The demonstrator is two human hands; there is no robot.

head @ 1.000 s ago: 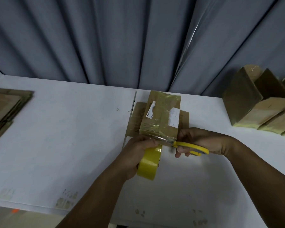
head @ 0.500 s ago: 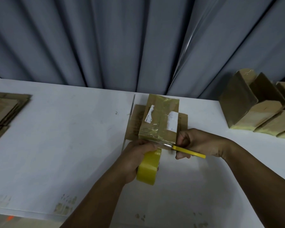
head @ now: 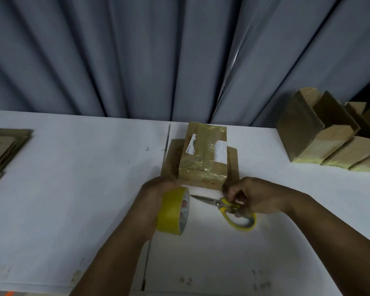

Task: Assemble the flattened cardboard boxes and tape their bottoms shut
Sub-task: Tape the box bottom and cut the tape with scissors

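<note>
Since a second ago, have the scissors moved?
Yes. The scissors were at the taped box's near edge; now the right hand holds them nearer the person, clear of it.

A white desk [head: 73, 189] carries everything, with a thin dark seam [head: 146, 263] running from far edge to near edge at its middle. A stack of flattened brown cardboard boxes [head: 2, 150] lies at the left edge. Near the middle of the far edge stands a brown cardboard box [head: 203, 154] wrapped in clear tape, its flaps spread flat on the desk. A row of assembled brown cardboard boxes [head: 333, 144] leans toward the far right corner. Nearer than the taped box, yellow-handled steel scissors [head: 222, 204] seem to lie flat beside a roll of yellow tape [head: 171, 212] on edge. Faint smudges [head: 185, 280] mark the near edge.
</note>
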